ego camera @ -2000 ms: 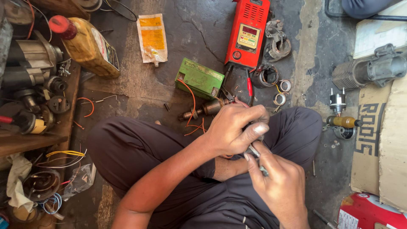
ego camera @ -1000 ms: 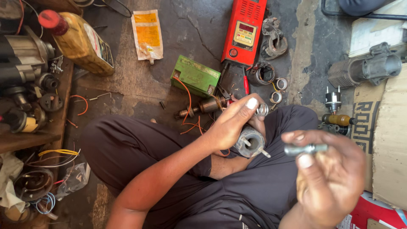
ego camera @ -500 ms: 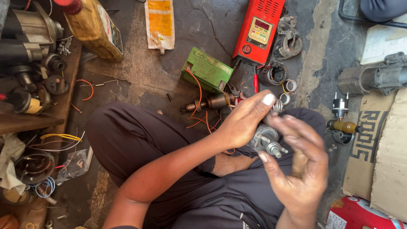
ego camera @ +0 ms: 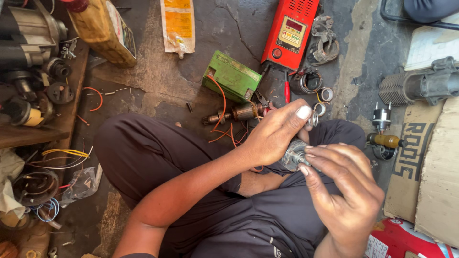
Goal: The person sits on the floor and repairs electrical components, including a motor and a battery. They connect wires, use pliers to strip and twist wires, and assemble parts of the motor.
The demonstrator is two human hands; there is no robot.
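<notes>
Cradling metal motor part (ego camera: 292, 155) (both hands)

1. Dressed in dark, charcoal-toned clothing: loose trousers (ego camera: 143, 153) of a plain woven cloth, creased over both legs.
2. Matching dark top (ego camera: 248, 229) over the torso, softly folded, with a small pale mark near the lower hem, too small to make out.
3. Short sleeves, seemingly; both forearms bare from at least the elbow down.
4. Left hand (ego camera: 275, 136) bare, no glove, ring or watch; thumbnail short and pale.
5. Right hand (ego camera: 346, 193) bare too, smudged with dark grime across the knuckles and fingers (ego camera: 318, 154).
6. Nails trimmed short, with dirt along the edges.
</notes>
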